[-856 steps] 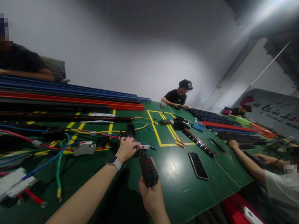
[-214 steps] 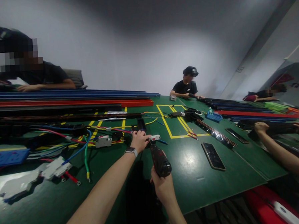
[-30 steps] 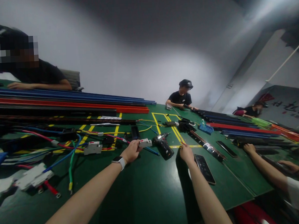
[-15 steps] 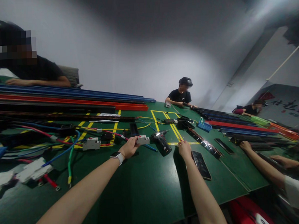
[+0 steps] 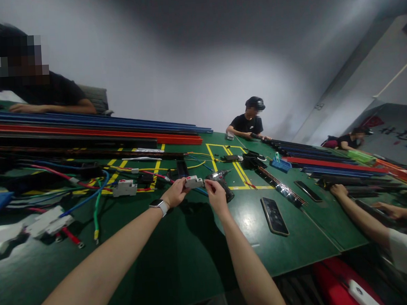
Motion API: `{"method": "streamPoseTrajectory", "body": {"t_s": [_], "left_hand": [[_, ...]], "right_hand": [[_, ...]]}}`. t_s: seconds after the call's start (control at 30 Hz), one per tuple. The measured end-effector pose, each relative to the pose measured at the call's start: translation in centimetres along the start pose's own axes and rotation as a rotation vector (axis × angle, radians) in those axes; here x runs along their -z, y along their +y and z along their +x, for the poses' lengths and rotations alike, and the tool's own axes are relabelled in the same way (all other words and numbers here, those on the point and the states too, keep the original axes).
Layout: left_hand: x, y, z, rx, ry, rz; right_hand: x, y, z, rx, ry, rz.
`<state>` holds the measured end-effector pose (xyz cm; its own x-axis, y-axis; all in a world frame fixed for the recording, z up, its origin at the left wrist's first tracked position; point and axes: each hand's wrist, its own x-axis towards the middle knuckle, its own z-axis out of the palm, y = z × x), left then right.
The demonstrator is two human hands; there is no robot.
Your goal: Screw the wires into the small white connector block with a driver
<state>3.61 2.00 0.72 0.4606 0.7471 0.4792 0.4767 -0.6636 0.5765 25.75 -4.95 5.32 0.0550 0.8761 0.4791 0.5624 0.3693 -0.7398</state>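
In the head view my left hand (image 5: 176,193), with a white watch on its wrist, grips a small white circuit breaker (image 5: 193,182) with a red mark, above the green table. Just right of it my right hand (image 5: 217,198) is closed in a pinch at the breaker's right end. Whatever sits between those fingertips is too small to make out. Behind the right hand lies a cordless drill (image 5: 230,194), partly covered by it. Another white breaker (image 5: 125,188) with wires attached rests left of my left hand.
Colored wires (image 5: 98,212) and more white breakers (image 5: 50,223) spread over the left side. Long blue and orange rails (image 5: 178,139) lie behind. To the right are a phone (image 5: 274,216), a copper-striped strip (image 5: 280,188) and a blue box (image 5: 281,164). Co-workers sit around the table.
My right hand has moved left from beside the phone to the breaker's right end, now covering part of the drill. My left hand still holds the breaker, nearly in place.
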Motion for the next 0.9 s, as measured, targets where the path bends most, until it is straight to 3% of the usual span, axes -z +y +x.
{"method": "streamPoseTrajectory", "body": {"t_s": [0.33, 0.6, 0.9], "left_hand": [[0.4, 0.7, 0.0, 0.007, -0.026, 0.002], [0.5, 0.9, 0.1, -0.02, -0.082, 0.034], [0.7, 1.5, 0.4, -0.003, -0.159, 0.089]], "right_hand": [[-0.1, 0.9, -0.2, 0.041, -0.039, -0.003], [1.3, 1.4, 0.4, 0.086, -0.128, -0.115], [0.3, 3.9, -0.2, 0.037, -0.225, -0.07]]}}
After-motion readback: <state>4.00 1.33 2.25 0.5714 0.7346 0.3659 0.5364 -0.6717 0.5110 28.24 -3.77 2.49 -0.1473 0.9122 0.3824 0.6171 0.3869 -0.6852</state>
